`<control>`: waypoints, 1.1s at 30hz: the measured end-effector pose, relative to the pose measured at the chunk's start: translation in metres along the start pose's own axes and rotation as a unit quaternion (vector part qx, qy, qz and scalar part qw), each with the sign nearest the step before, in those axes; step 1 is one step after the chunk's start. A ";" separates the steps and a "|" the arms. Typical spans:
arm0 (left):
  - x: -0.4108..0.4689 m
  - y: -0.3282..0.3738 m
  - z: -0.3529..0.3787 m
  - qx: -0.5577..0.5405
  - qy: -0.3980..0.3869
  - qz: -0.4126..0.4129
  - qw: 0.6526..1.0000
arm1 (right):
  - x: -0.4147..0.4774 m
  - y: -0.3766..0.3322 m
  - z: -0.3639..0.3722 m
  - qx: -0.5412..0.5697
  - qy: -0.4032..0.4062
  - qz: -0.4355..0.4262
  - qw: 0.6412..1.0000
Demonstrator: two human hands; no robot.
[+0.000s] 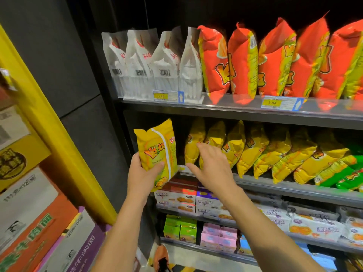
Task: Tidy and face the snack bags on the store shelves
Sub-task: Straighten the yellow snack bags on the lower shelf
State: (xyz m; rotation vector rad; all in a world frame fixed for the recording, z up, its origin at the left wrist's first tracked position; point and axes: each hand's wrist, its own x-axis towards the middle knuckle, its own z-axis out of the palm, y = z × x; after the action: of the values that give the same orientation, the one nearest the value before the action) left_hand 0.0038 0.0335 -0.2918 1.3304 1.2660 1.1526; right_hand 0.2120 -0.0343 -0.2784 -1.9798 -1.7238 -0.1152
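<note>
Head view. Gripping yellow snack bag (155,150) by its lower half in left hand (144,173), upright, top tipped slightly toward 11 o'clock, just off left end of middle shelf (275,186). Holding right hand (209,166) released, fingers spread, at leftmost bag (193,148) of the yellow row; contact unclear. From right hand, held bag at 9 o'clock, dark gap between. Likely next: slotting bag upright into that gap toward 3 o'clock, left hand nearer.
</note>
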 end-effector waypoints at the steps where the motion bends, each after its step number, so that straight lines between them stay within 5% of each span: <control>1: 0.009 -0.004 0.003 0.024 0.014 0.012 1.000 | 0.010 0.003 0.007 -0.041 0.011 -0.007 0.999; 10: 0.085 -0.018 0.043 0.103 0.056 0.070 0.991 | 0.072 0.027 0.050 -0.248 0.064 -0.034 0.966; 21: 0.138 -0.051 0.080 0.061 0.090 0.042 0.993 | 0.085 0.030 0.068 -0.272 0.074 0.002 0.959; 33: 0.171 -0.079 0.083 0.024 0.145 -0.078 0.986 | 0.085 0.034 0.074 -0.266 0.128 -0.023 0.955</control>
State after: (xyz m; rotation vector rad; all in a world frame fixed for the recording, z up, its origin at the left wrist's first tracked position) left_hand 0.0806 0.2051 -0.3757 1.1014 1.5868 1.2418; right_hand 0.2411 0.0713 -0.3208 -2.1603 -1.6830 -0.8972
